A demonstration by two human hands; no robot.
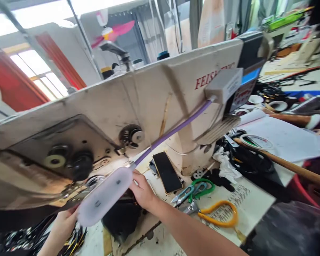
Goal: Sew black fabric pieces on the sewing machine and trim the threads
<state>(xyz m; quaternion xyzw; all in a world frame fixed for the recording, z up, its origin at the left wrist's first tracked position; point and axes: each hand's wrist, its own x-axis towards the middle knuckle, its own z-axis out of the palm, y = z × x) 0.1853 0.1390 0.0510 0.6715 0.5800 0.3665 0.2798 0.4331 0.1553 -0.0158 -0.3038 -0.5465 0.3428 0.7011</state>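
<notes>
A pale lamp head (106, 195) on a purple flexible neck (173, 131) hangs in front of a large cream sewing machine (154, 92) and covers part of its needle area. My right hand (142, 188) is beside the lamp's upper end, its fingers partly behind it. At the lamp's lower left end is my left hand (62, 225), its fingertips hidden behind the lamp. Black material (122, 217) lies below the lamp, between my hands. What either hand grips, if anything, is hidden.
Right of my right hand lie a phone (167, 172), green-handled scissors (202, 188) and orange-handled scissors (221, 213). Farther right are papers (288, 135), a wooden stick (288, 165) and a red container (304, 192). Dark cords (21, 234) are piled at lower left.
</notes>
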